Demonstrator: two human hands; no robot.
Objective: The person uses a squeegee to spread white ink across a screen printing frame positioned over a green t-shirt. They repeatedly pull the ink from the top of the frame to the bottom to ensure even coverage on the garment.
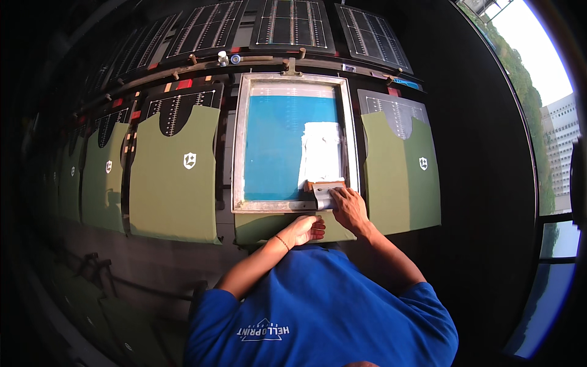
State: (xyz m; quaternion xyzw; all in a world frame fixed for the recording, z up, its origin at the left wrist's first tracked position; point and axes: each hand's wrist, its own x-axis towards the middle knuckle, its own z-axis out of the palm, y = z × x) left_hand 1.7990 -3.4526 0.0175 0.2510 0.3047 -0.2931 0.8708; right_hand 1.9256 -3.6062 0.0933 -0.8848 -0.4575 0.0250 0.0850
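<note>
My right hand [348,208] is closed on a squeegee [325,194] with a grey metal handle. Its orange-brown blade edge rests at the lower right inside a screen printing frame [240,147]. White ink [322,150] lies in a thick patch on the blue mesh [272,147], just beyond the blade. My left hand [304,230] is below the frame's near edge, over an olive green shirt [263,226] mostly hidden by the frame. The left fingers are loosely curled with the thumb apart, and nothing shows in them.
Olive shirts with white shield prints lie on boards to the left [174,183] and right [400,177]. Dark boards with scale marks [292,24] stand beyond a rail [257,64]. On it rest a small white-capped container [222,58] and a blue tool [406,84].
</note>
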